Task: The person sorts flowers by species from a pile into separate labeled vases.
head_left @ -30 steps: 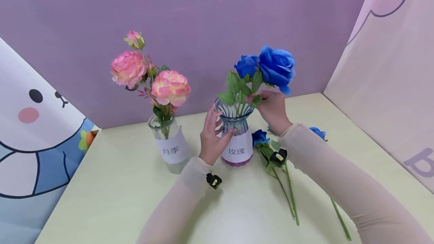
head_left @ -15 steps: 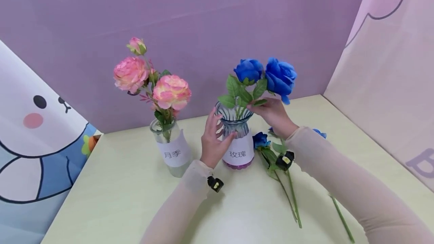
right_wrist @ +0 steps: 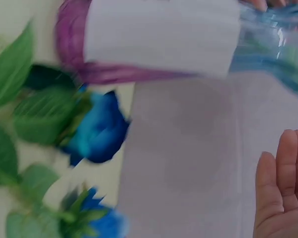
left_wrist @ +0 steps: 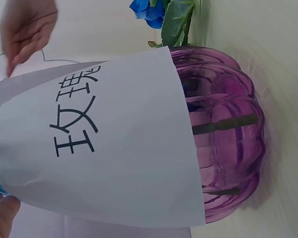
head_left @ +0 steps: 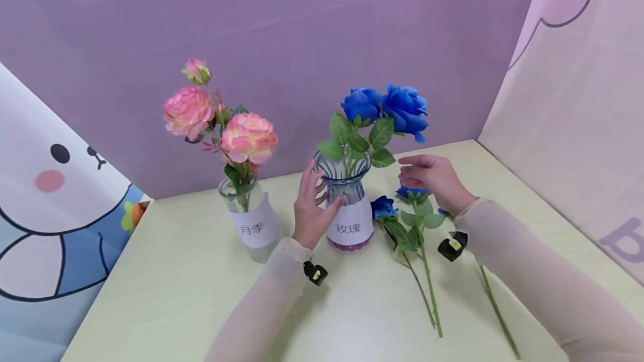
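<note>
My left hand (head_left: 313, 211) holds a glass vase (head_left: 347, 190) by its neck, thumb in front and fingers round the side. The vase is blue-grey above, with a purple base (left_wrist: 233, 148) and a white paper label (left_wrist: 134, 148). Two blue roses, a left one (head_left: 361, 104) and a right one (head_left: 404, 108), stand in it with their green leaves over the rim. Dark stem ends show through the base in the left wrist view. My right hand (head_left: 435, 180) is in the air right of the vase, apart from the leaves, holding nothing, fingers loosely bent.
Several blue roses, one beside the vase (head_left: 384, 206) and another below my right hand (head_left: 413, 191), lie on the table (head_left: 166, 295). A clear glass vase (head_left: 233, 201) with pink flowers (head_left: 249, 137) stands at the left. A purple wall (head_left: 302, 27) rises behind.
My right hand has let go of the right blue rose's stem and drawn back to the right. That rose now leans closer to the other. My left hand has stayed on the vase.
</note>
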`<state>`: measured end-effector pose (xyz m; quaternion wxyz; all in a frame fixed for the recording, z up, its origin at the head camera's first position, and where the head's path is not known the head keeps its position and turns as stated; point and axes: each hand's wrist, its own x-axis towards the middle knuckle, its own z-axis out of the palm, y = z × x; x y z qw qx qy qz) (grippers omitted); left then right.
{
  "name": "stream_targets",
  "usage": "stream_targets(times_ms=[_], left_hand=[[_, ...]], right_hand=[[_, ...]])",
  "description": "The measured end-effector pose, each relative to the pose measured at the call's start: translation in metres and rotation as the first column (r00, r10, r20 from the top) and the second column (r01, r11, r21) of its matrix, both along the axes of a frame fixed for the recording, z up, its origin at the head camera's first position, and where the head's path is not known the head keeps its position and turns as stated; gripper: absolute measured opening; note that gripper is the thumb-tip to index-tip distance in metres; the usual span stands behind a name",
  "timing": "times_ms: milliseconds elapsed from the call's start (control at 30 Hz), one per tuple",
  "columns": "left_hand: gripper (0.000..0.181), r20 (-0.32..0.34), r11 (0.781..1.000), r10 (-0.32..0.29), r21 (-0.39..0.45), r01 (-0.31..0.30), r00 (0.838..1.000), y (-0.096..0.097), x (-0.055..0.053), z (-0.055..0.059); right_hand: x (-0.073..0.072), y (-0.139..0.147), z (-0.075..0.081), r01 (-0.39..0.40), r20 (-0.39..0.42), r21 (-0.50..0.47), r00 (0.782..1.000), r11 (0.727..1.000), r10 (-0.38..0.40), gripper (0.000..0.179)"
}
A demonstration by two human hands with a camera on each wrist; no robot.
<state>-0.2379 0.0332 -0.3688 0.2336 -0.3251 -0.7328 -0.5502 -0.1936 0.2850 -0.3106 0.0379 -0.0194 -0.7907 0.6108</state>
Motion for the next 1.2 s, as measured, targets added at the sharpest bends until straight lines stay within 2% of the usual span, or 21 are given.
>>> stream_targets(times_ms=[100,167,267,367,400,467,600,733,867,1067,1200], left_hand=[[0.056,0.008,1.000,-0.010,0.000,0.010,1.000,-0.003,0.000,-0.001],[0.055,0.004,1.000,-0.017,0.000,0.017,1.000,-0.003,0.000,-0.001],[0.055,-0.008,1.000,-0.015,0.003,0.015,1.000,-0.004,-0.001,-0.001],[0.054,-0.013,1.000,-0.015,0.005,0.015,1.000,-0.003,-0.001,0.000],[0.054,-0.015,1.000,-0.016,0.004,0.016,1.000,-0.003,-0.001,0.000],[0.054,-0.022,1.000,-0.016,0.001,0.016,1.000,-0.002,-0.003,-0.001],[0.054,-0.043,1.000,-0.009,-0.004,0.009,0.999,-0.001,-0.005,-0.003],[0.054,-0.052,1.000,-0.001,-0.007,0.001,0.999,-0.003,-0.005,-0.002],[0.054,-0.053,1.000,-0.001,-0.008,0.000,0.999,-0.002,-0.006,-0.002],[0.055,-0.044,1.000,-0.018,0.003,0.018,0.999,-0.002,-0.005,-0.003],[0.055,-0.054,1.000,-0.013,0.004,0.014,0.998,-0.002,-0.006,-0.003]], right_hand=[[-0.001,0.017,-0.012,-0.067,0.056,0.052,0.996,0.996,0.064,0.043],[-0.002,0.030,-0.019,-0.157,0.112,0.100,0.983,0.983,0.146,0.047],[-0.006,0.049,-0.028,-0.292,0.246,0.110,0.934,0.950,0.259,0.055],[-0.009,0.063,-0.033,-0.327,0.375,0.047,0.882,0.944,0.287,0.061],[-0.010,0.066,-0.034,-0.313,0.407,0.024,0.870,0.950,0.277,0.063],[-0.012,0.071,-0.037,-0.261,0.449,0.001,0.863,0.965,0.233,0.063],[-0.020,0.072,-0.043,-0.124,0.486,0.026,0.869,0.992,0.095,0.055],[-0.029,0.066,-0.047,-0.054,0.485,0.089,0.875,0.995,0.005,0.045],[-0.034,0.063,-0.049,-0.020,0.484,0.115,0.874,0.993,-0.038,0.037],[-0.043,0.060,-0.062,0.026,0.534,0.125,0.841,0.992,-0.089,0.024],[-0.048,0.059,-0.074,0.040,0.560,0.107,0.823,0.993,-0.093,0.018]])
